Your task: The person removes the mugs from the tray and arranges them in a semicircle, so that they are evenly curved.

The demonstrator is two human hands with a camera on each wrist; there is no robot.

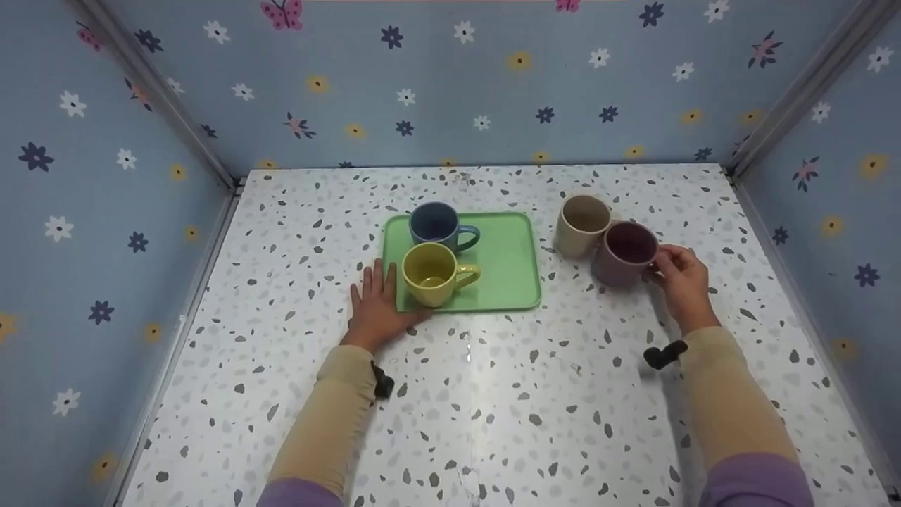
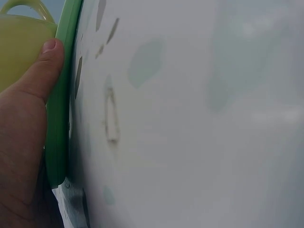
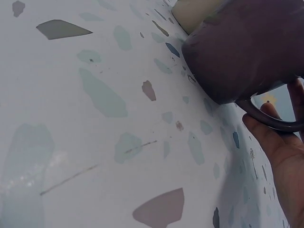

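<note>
Found smooth, rounded purple mug (image 1: 623,257) at right side of speckled desk (image 1: 507,394), just beside cream mug (image 1: 578,236), with curved handle (image 3: 260,115) pinched in right hand (image 1: 684,283). Observed left hand (image 1: 379,311) spread wide against green, round-cornered tray (image 1: 508,264). Noted yellow mug (image 1: 429,274) and blue mug (image 1: 433,225), both loop-handled, standing upright on its left half.

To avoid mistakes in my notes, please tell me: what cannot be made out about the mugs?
Head view: blue mug, lower front hidden by yellow mug.
Head view: beige mug, handle mostly hidden by purple mug.
Left wrist view: yellow mug, cut off by left edge.
Right wrist view: purple mug, rim beyond picture edge.
</note>
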